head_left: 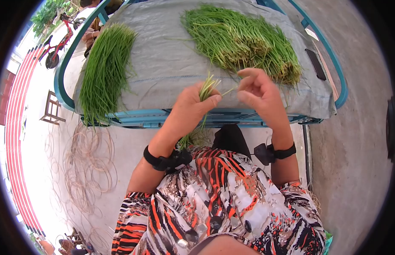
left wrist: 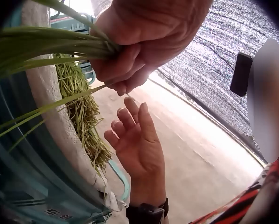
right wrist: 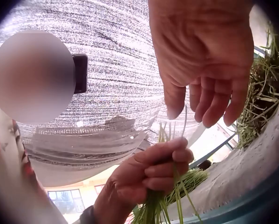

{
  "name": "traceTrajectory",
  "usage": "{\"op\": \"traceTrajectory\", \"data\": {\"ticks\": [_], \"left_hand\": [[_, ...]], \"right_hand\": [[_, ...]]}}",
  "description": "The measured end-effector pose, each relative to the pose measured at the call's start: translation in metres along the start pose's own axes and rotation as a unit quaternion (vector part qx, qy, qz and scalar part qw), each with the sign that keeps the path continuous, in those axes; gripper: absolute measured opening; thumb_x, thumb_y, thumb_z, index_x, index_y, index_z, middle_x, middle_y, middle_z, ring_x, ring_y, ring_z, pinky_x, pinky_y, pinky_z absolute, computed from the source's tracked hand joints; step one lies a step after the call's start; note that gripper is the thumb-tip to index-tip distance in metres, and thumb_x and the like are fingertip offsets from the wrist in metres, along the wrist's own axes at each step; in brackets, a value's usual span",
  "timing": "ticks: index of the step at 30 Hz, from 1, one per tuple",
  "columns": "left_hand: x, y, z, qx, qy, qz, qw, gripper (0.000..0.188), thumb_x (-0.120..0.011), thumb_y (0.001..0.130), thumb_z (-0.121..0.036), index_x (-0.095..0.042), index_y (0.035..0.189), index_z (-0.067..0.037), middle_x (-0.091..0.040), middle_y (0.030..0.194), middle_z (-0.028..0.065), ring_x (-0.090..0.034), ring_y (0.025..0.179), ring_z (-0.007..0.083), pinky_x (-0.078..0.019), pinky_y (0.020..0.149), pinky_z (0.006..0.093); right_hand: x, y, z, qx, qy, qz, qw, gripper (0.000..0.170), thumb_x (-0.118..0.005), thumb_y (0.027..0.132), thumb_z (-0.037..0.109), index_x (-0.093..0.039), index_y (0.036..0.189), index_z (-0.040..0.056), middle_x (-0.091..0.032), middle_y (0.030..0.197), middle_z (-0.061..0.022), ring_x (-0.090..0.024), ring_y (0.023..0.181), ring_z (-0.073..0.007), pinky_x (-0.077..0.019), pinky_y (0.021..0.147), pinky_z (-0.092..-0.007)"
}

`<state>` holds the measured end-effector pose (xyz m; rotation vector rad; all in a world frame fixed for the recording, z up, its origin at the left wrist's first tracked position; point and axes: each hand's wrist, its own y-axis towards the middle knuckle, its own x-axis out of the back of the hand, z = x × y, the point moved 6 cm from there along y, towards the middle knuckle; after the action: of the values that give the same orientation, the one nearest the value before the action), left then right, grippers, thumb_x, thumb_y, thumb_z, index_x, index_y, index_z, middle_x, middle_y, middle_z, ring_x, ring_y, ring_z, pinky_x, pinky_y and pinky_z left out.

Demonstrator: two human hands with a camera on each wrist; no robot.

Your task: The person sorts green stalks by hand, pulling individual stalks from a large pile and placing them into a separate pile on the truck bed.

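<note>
My left hand (head_left: 190,106) grips a small bunch of chives (head_left: 207,88), its pale cut ends sticking up past the thumb. Green leaves trail down below that hand toward the lap. One stalk leans out of the bunch toward my right hand (head_left: 262,94). In the right wrist view the right hand (right wrist: 207,51) hangs above the bunch, fingers loosely bent, thumb close to that stalk's tip. The left wrist view shows the right palm (left wrist: 139,151) facing up with nothing in it.
A grey sheet (head_left: 159,55) covers the blue cart bed. On it lie a big chive heap (head_left: 244,42) at right, another pile (head_left: 106,68) at left, and a phone (head_left: 315,63). Blue rails (head_left: 61,72) bound the sides. A wooden stool (head_left: 53,108) and coiled strands (head_left: 87,165) are on the floor.
</note>
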<state>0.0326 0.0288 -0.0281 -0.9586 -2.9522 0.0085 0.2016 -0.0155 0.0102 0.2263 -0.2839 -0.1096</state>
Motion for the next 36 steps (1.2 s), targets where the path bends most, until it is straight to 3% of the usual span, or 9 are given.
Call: {"op": "traceTrajectory", "data": {"ticks": [5,8,14,20,24,26,29,34,36], "left_hand": [[-0.004,0.000,0.001,0.002,0.001,0.021,1.000,0.013,-0.061,0.090,-0.019,-0.059,0.092,-0.006,-0.043,0.064,-0.0089,-0.036,0.053,0.0008,-0.0281,0.045,0.0190],[-0.003,0.000,0.004,0.030,-0.041,0.041,0.998,0.014,-0.060,0.090,-0.020,-0.059,0.093,-0.006,-0.042,0.063,-0.0087,-0.035,0.052,0.0011,-0.0260,0.044,0.0193],[-0.006,0.008,0.008,0.053,-0.104,0.045,0.992,0.014,-0.061,0.091,-0.020,-0.058,0.094,-0.006,-0.039,0.060,-0.0088,-0.032,0.049,0.0014,-0.0219,0.043,0.0193],[0.005,0.013,0.019,0.083,-0.192,0.043,0.977,0.014,-0.060,0.092,-0.018,-0.057,0.096,-0.005,-0.047,0.070,-0.0043,-0.035,0.050,0.0020,-0.0227,0.041,0.0183],[0.013,0.021,0.012,0.062,-0.265,0.031,0.962,0.013,-0.057,0.093,-0.016,-0.055,0.097,-0.003,-0.053,0.079,-0.0004,-0.038,0.053,0.0017,-0.0260,0.040,0.0162],[0.013,0.025,0.006,0.047,-0.283,0.030,0.957,0.014,-0.055,0.094,-0.016,-0.055,0.099,-0.003,-0.054,0.081,0.0004,-0.039,0.054,0.0014,-0.0274,0.039,0.0153],[0.016,0.032,0.000,0.034,-0.307,0.017,0.951,0.016,-0.054,0.095,-0.017,-0.055,0.102,-0.002,-0.055,0.082,0.0008,-0.039,0.054,0.0010,-0.0286,0.039,0.0149],[0.044,0.055,0.006,-0.013,-0.433,0.026,0.901,0.021,-0.050,0.098,-0.017,-0.054,0.108,0.000,-0.053,0.081,0.0010,-0.038,0.054,0.0022,-0.0302,0.040,0.0153],[0.059,0.068,0.015,-0.019,-0.529,0.041,0.847,0.021,-0.047,0.098,-0.016,-0.053,0.108,0.001,-0.050,0.080,0.0006,-0.037,0.054,0.0037,-0.0304,0.040,0.0168]], "right_hand": [[-0.015,0.001,-0.004,0.008,-0.076,0.080,0.994,0.018,-0.065,0.083,0.004,-0.060,0.101,0.0026,-0.059,0.082,-0.0002,-0.053,0.070,-0.0056,-0.0454,0.066,-0.0202],[-0.009,0.000,-0.012,-0.037,0.021,0.050,0.998,0.014,-0.065,0.084,0.008,-0.062,0.095,0.0013,-0.062,0.080,-0.0001,-0.054,0.067,-0.0048,-0.0441,0.059,-0.0206],[-0.008,0.000,-0.020,-0.081,0.047,-0.008,0.996,0.011,-0.062,0.086,0.009,-0.062,0.095,0.0020,-0.064,0.081,-0.0013,-0.055,0.062,-0.0051,-0.0447,0.056,-0.0192],[0.025,0.005,-0.036,-0.069,0.135,-0.133,0.980,0.017,-0.059,0.091,0.015,-0.060,0.097,0.0002,-0.068,0.088,-0.0065,-0.055,0.055,-0.0054,-0.0441,0.050,-0.0190],[-0.011,-0.003,-0.021,-0.153,0.164,0.029,0.974,0.030,-0.057,0.093,0.024,-0.054,0.109,-0.0010,-0.067,0.096,-0.0092,-0.054,0.053,-0.0070,-0.0438,0.047,-0.0197],[-0.038,-0.011,-0.030,-0.157,0.147,0.110,0.970,0.038,-0.055,0.094,0.030,-0.050,0.114,-0.0012,-0.065,0.094,-0.0083,-0.054,0.053,-0.0072,-0.0448,0.046,-0.0202],[-0.058,-0.014,-0.041,-0.179,0.156,0.190,0.953,0.034,-0.052,0.096,0.031,-0.053,0.108,-0.0006,-0.061,0.081,-0.0040,-0.053,0.052,-0.0068,-0.0458,0.047,-0.0205],[-0.056,-0.016,-0.048,-0.202,0.221,0.202,0.933,0.028,-0.049,0.097,0.028,-0.056,0.095,0.0015,-0.053,0.068,0.0001,-0.050,0.050,-0.0064,-0.0454,0.048,-0.0205],[-0.052,-0.020,-0.047,-0.204,0.224,0.201,0.932,0.027,-0.048,0.097,0.027,-0.056,0.092,0.0019,-0.052,0.065,0.0005,-0.049,0.049,-0.0062,-0.0453,0.049,-0.0208]]}}
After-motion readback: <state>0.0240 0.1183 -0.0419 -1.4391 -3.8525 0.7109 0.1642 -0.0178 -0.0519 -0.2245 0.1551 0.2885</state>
